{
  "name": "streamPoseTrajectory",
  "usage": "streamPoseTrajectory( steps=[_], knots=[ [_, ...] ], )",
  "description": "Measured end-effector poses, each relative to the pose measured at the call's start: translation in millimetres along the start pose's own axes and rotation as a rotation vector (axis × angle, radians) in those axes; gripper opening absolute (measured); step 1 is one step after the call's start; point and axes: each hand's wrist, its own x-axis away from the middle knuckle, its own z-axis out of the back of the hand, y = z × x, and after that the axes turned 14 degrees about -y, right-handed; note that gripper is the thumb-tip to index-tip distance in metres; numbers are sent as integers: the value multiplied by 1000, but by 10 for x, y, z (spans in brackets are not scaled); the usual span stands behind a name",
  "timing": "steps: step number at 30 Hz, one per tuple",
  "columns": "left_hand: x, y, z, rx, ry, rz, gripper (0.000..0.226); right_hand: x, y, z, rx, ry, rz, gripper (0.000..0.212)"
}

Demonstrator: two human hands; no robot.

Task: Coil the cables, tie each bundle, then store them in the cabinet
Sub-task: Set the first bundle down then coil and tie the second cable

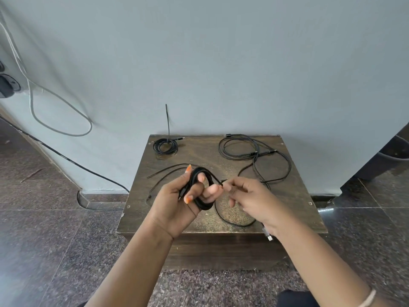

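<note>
- Left hand [177,202], centre of the frame: fingers curled round a black coil [200,189], which is held above the desk [287,209].
- Right hand [250,198], just right of the coil: fingertips pinch the cable's free run beside the coil.
- Tail [232,220]: loops on the desk below the hands.
- Two ties [168,171]: flat on the desk, left of centre, behind the left hand.
- Loose cable [254,154]: spread on the upper right of the desk.
- Tied bundle [164,146]: upper left corner of the desk, tie end upright against the wall [221,63].
</note>
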Motion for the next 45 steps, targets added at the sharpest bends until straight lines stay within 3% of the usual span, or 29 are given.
streamPoseTrajectory(
  steps=[6,13,19,23,28,37,40,43,45],
  knots=[
    [-17,39,44,101,149,-168,41,-72,22,-264,114,-124,-53,22],
    [-55,-37,103,-163,198,-162,28,-4,21,-306,419,-263,-99,25],
    [-44,-84,86,-489,201,-149,30,82,-44,-303,688,-86,169,25],
    [-58,-158,56,-619,134,-34,31,102,-108,-234,499,66,281,8],
    [-43,-185,20,-760,37,77,34,122,-106,-194,352,120,320,3],
    [-2,-181,-40,-618,-80,161,35,40,-61,-96,341,295,335,10],
    [12,-165,-58,-583,-117,188,40,5,-51,-43,205,209,285,10],
    [9,-159,-61,-542,-109,171,41,2,-45,-25,-137,-42,280,21],
    [-1,-159,-69,-515,-95,161,40,-9,-31,-39,-225,-136,263,30]
  ],
)
